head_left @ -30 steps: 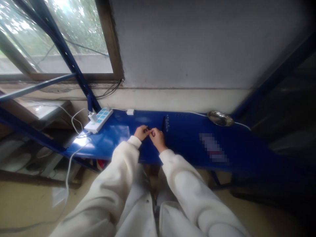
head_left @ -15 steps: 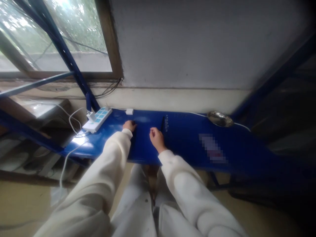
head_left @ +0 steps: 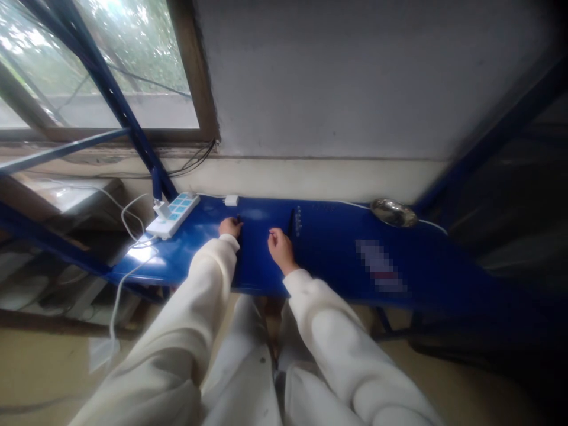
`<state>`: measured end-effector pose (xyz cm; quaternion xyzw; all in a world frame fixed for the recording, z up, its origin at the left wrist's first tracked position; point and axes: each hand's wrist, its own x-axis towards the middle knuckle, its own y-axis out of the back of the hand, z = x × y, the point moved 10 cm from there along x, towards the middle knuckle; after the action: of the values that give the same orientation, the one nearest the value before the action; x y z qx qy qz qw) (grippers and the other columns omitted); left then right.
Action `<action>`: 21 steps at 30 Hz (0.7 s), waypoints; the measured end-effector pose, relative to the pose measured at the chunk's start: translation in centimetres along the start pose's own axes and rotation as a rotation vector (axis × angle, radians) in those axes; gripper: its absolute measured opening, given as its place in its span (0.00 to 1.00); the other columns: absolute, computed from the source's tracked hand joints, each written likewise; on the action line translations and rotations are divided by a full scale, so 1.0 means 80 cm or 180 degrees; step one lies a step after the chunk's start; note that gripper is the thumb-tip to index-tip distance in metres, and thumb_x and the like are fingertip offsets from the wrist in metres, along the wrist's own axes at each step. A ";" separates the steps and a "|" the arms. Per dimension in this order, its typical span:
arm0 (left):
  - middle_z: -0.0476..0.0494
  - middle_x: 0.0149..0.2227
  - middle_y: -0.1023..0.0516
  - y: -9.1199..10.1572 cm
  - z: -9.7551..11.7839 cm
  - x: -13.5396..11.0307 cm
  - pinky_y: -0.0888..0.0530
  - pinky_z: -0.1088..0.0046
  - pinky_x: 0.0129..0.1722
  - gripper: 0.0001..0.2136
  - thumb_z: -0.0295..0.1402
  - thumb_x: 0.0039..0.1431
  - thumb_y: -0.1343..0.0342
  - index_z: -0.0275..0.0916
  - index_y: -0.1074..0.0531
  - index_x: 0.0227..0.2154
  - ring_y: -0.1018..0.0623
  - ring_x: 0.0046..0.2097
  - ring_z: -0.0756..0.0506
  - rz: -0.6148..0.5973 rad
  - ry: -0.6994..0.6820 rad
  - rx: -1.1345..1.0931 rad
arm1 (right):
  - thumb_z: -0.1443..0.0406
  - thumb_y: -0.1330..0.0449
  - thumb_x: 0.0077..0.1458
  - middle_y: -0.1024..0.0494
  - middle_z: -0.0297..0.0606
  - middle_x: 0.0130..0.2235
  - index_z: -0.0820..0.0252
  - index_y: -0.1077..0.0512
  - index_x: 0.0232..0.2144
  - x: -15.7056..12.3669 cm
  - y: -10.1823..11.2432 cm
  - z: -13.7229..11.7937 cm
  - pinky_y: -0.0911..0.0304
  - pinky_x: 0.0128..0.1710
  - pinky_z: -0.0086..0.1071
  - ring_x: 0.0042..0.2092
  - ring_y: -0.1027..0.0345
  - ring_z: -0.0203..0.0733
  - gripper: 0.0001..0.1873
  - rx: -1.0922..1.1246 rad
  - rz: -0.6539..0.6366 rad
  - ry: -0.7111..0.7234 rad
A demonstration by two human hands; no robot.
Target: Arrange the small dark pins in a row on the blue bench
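- Glossy blue tabletop lay beneath both hands.
- Left hand, left of the slim dark bar, curled around a small, blurred dark piece.
- Right hand, beside the bar, pinched; contents impossible to tell.
- Clear roundish bits lined the bar's right.

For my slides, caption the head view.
Bare left hand and right hand apart at a glossy blue table bearing a white rectangular power strip.
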<state>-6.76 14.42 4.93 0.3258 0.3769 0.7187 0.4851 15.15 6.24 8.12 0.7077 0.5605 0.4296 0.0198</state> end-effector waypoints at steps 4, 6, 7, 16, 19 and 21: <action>0.41 0.33 0.25 -0.001 -0.001 0.001 0.34 0.73 0.34 0.11 0.39 0.45 0.46 0.37 0.29 0.28 0.28 0.35 0.47 -0.0008 -0.0004 -0.0110 | 0.66 0.53 0.51 0.27 0.38 0.29 0.61 0.34 0.36 0.000 0.000 0.000 0.40 0.34 0.30 0.31 0.34 0.38 0.12 -0.0003 -0.0035 -0.0050; 0.42 0.33 0.25 -0.003 -0.003 0.002 0.34 0.74 0.34 0.11 0.39 0.44 0.46 0.37 0.29 0.28 0.28 0.34 0.47 -0.0037 0.0032 -0.0152 | 0.66 0.53 0.51 0.27 0.38 0.29 0.60 0.34 0.36 0.000 0.000 0.000 0.40 0.34 0.30 0.32 0.34 0.38 0.12 0.0020 -0.0041 -0.0060; 0.42 0.32 0.25 -0.003 -0.004 0.002 0.34 0.74 0.34 0.11 0.39 0.44 0.45 0.37 0.29 0.28 0.28 0.34 0.47 -0.0050 0.0052 -0.0169 | 0.66 0.53 0.51 0.27 0.38 0.29 0.60 0.34 0.36 0.000 0.001 0.000 0.40 0.35 0.30 0.32 0.34 0.38 0.12 0.0035 -0.0038 -0.0060; 0.42 0.35 0.33 0.063 0.020 -0.043 0.35 0.70 0.41 0.21 0.42 0.45 0.47 0.35 0.38 0.40 0.32 0.39 0.47 0.1429 -0.0137 -0.0851 | 0.66 0.54 0.51 0.27 0.39 0.30 0.61 0.35 0.36 0.000 0.002 -0.001 0.40 0.35 0.30 0.32 0.33 0.38 0.11 0.0184 -0.0001 -0.0040; 0.44 0.32 0.35 0.071 0.054 -0.073 0.35 0.74 0.38 0.16 0.40 0.51 0.52 0.35 0.40 0.39 0.32 0.35 0.50 0.1623 -0.0472 -0.1431 | 0.66 0.54 0.51 0.27 0.39 0.30 0.61 0.36 0.35 0.000 0.005 0.000 0.39 0.35 0.30 0.32 0.33 0.37 0.10 0.0263 0.0053 -0.0046; 0.46 0.30 0.35 0.060 0.079 -0.091 0.34 0.75 0.35 0.13 0.39 0.54 0.56 0.36 0.41 0.39 0.32 0.32 0.52 0.1430 -0.0631 -0.1773 | 0.66 0.54 0.51 0.27 0.39 0.30 0.61 0.36 0.35 -0.001 0.005 -0.001 0.39 0.34 0.30 0.32 0.33 0.37 0.10 0.0321 0.0038 -0.0030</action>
<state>-1.33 7.83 11.46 0.3239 0.0372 0.8472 0.4195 15.38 6.01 8.31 0.7131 0.5772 0.3976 -0.0158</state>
